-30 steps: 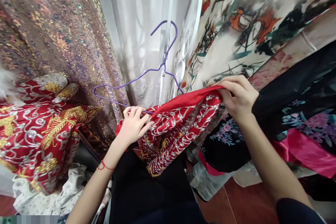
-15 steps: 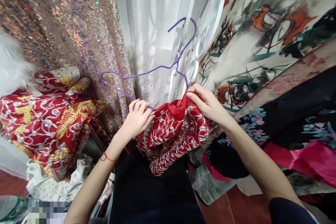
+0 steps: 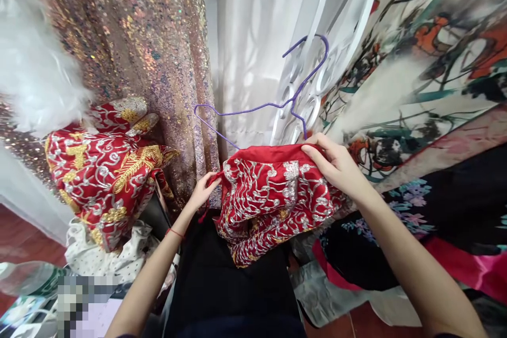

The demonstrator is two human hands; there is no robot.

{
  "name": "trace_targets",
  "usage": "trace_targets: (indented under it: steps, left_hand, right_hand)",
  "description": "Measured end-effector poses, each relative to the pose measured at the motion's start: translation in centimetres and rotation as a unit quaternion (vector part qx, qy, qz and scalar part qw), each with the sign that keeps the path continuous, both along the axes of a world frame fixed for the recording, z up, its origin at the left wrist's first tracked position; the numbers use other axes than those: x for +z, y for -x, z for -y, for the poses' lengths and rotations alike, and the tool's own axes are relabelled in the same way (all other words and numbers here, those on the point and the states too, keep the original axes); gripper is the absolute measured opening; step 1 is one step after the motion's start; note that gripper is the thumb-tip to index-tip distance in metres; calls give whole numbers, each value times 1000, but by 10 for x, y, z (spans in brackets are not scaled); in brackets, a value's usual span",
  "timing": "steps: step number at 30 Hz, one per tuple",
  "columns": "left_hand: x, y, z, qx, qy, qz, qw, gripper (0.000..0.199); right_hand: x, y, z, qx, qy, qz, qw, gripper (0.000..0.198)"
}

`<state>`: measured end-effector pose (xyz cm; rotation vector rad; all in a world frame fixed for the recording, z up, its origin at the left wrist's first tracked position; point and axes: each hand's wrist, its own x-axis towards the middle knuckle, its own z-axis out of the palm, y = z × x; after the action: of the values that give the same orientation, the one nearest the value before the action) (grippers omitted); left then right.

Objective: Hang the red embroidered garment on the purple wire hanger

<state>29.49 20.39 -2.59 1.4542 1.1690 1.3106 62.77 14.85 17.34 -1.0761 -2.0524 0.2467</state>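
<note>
My left hand [image 3: 204, 190] pinches the red embroidered garment [image 3: 273, 195] at nine o'clock, my right hand [image 3: 336, 163] grips its top edge under the purple hanger [image 3: 273, 108]; soft, slippery, probably best held along the hems.

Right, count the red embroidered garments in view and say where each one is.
2. One red embroidered garment is at centre, on the purple hanger, gripped by the left hand and right hand. The other red garment lies heaped at left. More may be hidden under other fabrics.
</note>
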Motion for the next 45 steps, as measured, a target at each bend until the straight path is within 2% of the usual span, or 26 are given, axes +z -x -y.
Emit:
trace_targets:
  steps: [2,4,7,9,12,16,19,21,22,24,26,28,29,31,34,36,38,40,44,45]
  left_hand:
    - [4,1,-7,30,-7,42,999,33]
    - [16,1,-18,86,-22,82,993,31]
    - [44,0,-38,174,-44,157,971,28]
    - [68,-3,-52,204,-38,218,954,23]
    - [105,-8,-70,209,13,302,930,16]
    - [151,-2,-86,192,73,349,915,17]
    - [175,3,-87,194,54,353,914,17]
    - [186,2,-79,242,-31,298,923,17]
    - [189,0,-73,283,-94,240,924,16]
    - [196,-6,-57,357,-218,67,906,12]
    - [202,-14,-38,376,-278,-119,876,7]
    - [207,-20,-23,349,-270,-253,861,6]
    - [209,-21,-17,334,-257,-288,860,8]
    - [212,-21,-12,314,-242,-302,867,13]
    - [210,-16,-15,281,-249,-269,887,28]
    - [207,-14,-21,238,-239,-276,900,36]
    - [205,-15,-25,189,-204,-319,906,36]
    - [206,-17,-26,156,-171,-372,899,28]
    - [221,-17,-31,151,-142,-454,866,2]
    - [228,-15,-33,145,-128,-467,863,8]
  right_hand:
    - [1,-1,0,-6,-3,13,1000,19]
    - [3,-2,1,-9,-5,30,999,19]
    - [6,-3,1,-3,-8,50,999,20]
    - [8,-3,1,0,-15,56,998,21]
    - [8,-6,3,2,-23,65,998,23]
    - [5,-16,8,7,-9,96,995,25]
    - [2,-23,10,1,-10,104,995,25]
    - [1,-26,9,-1,-11,102,995,25]
    - [0,-27,8,-1,-12,99,995,25]
    - [-1,-27,6,2,-17,93,996,25]
    - [-3,-26,5,7,-28,85,996,23]
    - [-6,-27,4,7,-51,72,996,19]
    - [-9,-28,4,1,-68,61,996,17]
    - [-14,-32,6,-29,-115,19,993,13]
    - [-24,-44,10,-98,-195,-68,974,11]
    - [-33,-51,13,-119,-208,-90,967,13]
    - [-40,-55,16,-112,-203,-58,971,13]
    - [-45,-53,19,-90,-226,10,970,9]
    - [-43,-36,22,-55,-291,185,937,37]
    - [-41,-29,22,-59,-287,220,930,44]
